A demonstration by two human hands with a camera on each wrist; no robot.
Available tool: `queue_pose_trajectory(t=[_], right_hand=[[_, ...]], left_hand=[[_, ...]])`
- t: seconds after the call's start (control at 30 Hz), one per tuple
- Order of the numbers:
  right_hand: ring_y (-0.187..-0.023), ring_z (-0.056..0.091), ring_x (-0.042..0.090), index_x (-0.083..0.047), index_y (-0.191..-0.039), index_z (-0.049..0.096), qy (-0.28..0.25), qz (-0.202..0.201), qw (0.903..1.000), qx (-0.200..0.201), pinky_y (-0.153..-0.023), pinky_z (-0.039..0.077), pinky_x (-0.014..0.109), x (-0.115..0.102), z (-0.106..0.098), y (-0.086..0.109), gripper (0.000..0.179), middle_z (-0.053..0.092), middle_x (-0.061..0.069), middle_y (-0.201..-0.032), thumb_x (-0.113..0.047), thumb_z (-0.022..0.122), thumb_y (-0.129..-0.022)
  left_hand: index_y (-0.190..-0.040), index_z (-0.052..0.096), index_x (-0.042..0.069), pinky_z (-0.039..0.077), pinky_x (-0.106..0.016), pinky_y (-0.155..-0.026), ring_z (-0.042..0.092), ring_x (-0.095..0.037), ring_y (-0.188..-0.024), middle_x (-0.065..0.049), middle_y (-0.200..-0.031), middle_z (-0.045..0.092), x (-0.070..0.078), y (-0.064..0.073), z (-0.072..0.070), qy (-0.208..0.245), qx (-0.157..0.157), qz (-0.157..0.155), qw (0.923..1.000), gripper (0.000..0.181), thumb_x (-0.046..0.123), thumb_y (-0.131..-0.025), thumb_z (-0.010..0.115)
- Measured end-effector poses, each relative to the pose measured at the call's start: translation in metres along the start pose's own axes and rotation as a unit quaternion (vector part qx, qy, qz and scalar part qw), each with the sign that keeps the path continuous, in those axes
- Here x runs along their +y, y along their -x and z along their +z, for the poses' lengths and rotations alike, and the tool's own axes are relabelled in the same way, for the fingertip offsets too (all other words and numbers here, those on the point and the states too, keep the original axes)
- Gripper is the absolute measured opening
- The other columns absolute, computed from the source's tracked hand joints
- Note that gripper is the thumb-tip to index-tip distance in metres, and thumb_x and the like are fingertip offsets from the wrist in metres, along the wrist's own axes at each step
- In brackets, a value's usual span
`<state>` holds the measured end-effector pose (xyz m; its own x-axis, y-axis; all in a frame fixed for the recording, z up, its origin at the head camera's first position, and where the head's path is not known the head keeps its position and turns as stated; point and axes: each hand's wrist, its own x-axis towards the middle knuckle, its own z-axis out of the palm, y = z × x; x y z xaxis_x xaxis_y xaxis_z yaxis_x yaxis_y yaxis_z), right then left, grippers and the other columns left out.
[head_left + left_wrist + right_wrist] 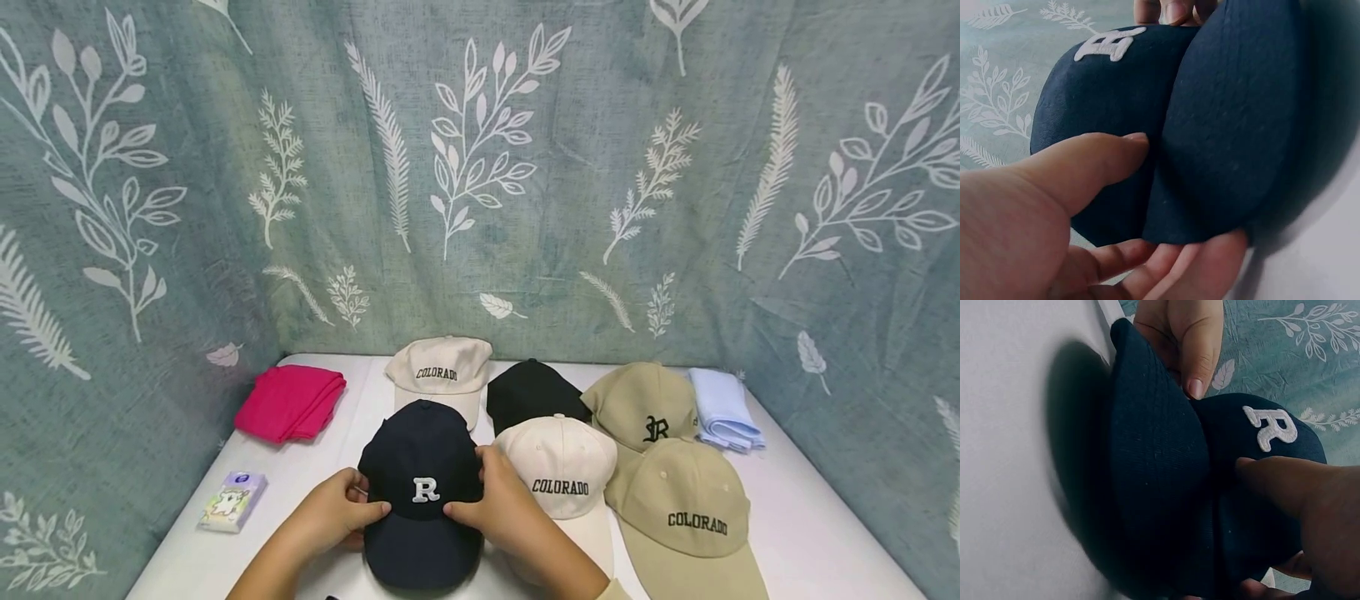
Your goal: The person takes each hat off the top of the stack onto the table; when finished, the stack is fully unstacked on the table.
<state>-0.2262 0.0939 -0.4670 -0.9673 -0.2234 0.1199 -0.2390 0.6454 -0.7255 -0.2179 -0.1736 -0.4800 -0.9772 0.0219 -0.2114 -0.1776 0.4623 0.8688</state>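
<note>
Both hands hold a navy baseball cap [417, 533] with a white letter R on its front, its brim towards me. My left hand [337, 510] grips the cap's left side; in the left wrist view its thumb [1100, 161] lies on the crown near the brim seam, with fingers under the edge. On the opposite side my right hand [495, 496] pinches the cap, thumb on the front near the R. The right wrist view shows the brim [1154, 444] raised off the white surface, with a shadow beneath. Parts of the right fingers are hidden behind the cap.
Behind stand a cream cap [448, 360] and a black cap [534, 392]. Rightward are another cream cap [561, 458], two tan caps [643, 396] and a folded light blue cloth [722, 408]. A folded pink cloth [291, 404] and a small purple-and-white pack [232, 502] lie left.
</note>
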Motion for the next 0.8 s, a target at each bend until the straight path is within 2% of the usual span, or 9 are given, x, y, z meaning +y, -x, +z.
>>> queue_pose_trajectory(t=[0.13, 0.27, 0.37, 0.47, 0.6, 0.8], right_hand=[[-0.11, 0.064, 0.029, 0.003, -0.142, 0.049, 0.008, -0.002, 0.9997, -0.025, -0.095, 0.054, 0.052, 0.001, -0.003, 0.002, 0.09, 0.063, 0.017, -0.119, -0.037, 0.092, -0.075], [-0.096, 0.062, 0.023, 0.004, -0.14, 0.051, 0.022, -0.004, 0.9978, -0.063, -0.086, 0.054, 0.047, 0.0, -0.008, 0.002, 0.088, 0.063, 0.009, -0.105, -0.039, 0.092, -0.075], [-0.092, 0.059, 0.022, 0.005, -0.139, 0.051, 0.015, -0.004, 0.9962, -0.086, -0.084, 0.053, 0.046, 0.001, -0.012, 0.003, 0.087, 0.061, 0.007, -0.099, -0.038, 0.091, -0.076], [-0.095, 0.059, 0.022, 0.005, -0.138, 0.051, 0.003, -0.009, 0.9954, -0.096, -0.086, 0.053, 0.047, 0.003, -0.015, 0.004, 0.084, 0.06, 0.007, -0.1, -0.036, 0.091, -0.077], [-0.09, 0.057, 0.021, 0.006, -0.136, 0.052, 0.004, -0.015, 0.9945, -0.104, -0.081, 0.051, 0.044, 0.003, -0.017, 0.005, 0.08, 0.058, 0.006, -0.096, -0.034, 0.09, -0.077], [-0.084, 0.057, 0.02, 0.007, -0.136, 0.053, 0.009, -0.008, 0.9927, -0.12, -0.077, 0.051, 0.042, 0.001, -0.02, 0.006, 0.08, 0.058, 0.007, -0.093, -0.031, 0.09, -0.077]], left_hand=[[-0.108, 0.058, 0.0, 0.063, -0.037, -0.056, 0.063, -0.022, -0.072, -0.011, -0.092, 0.056, -0.002, 0.001, 0.0, -0.011, -0.016, -0.006, 0.9998, 0.045, 0.02, -0.082, 0.089], [-0.102, 0.056, 0.001, 0.062, -0.036, -0.055, 0.063, -0.021, -0.069, -0.011, -0.089, 0.056, -0.005, 0.003, -0.002, -0.025, -0.029, 0.003, 0.9992, 0.043, 0.018, -0.081, 0.09], [-0.099, 0.054, 0.001, 0.062, -0.037, -0.055, 0.063, -0.022, -0.069, -0.011, -0.086, 0.056, -0.006, 0.003, -0.003, -0.03, -0.043, 0.01, 0.9985, 0.043, 0.016, -0.08, 0.09], [-0.097, 0.054, 0.001, 0.063, -0.037, -0.056, 0.062, -0.022, -0.069, -0.011, -0.084, 0.056, -0.006, 0.004, -0.005, -0.032, -0.054, 0.016, 0.9979, 0.043, 0.014, -0.079, 0.091], [-0.094, 0.054, 0.001, 0.061, -0.034, -0.058, 0.063, -0.021, -0.067, -0.01, -0.08, 0.058, -0.007, 0.004, -0.007, -0.047, -0.07, 0.029, 0.996, 0.042, 0.016, -0.079, 0.091], [-0.088, 0.055, 0.005, 0.049, -0.032, -0.055, 0.059, -0.019, -0.058, -0.006, -0.07, 0.059, -0.008, 0.005, -0.009, -0.089, -0.076, 0.054, 0.9917, 0.04, 0.02, -0.079, 0.091]])
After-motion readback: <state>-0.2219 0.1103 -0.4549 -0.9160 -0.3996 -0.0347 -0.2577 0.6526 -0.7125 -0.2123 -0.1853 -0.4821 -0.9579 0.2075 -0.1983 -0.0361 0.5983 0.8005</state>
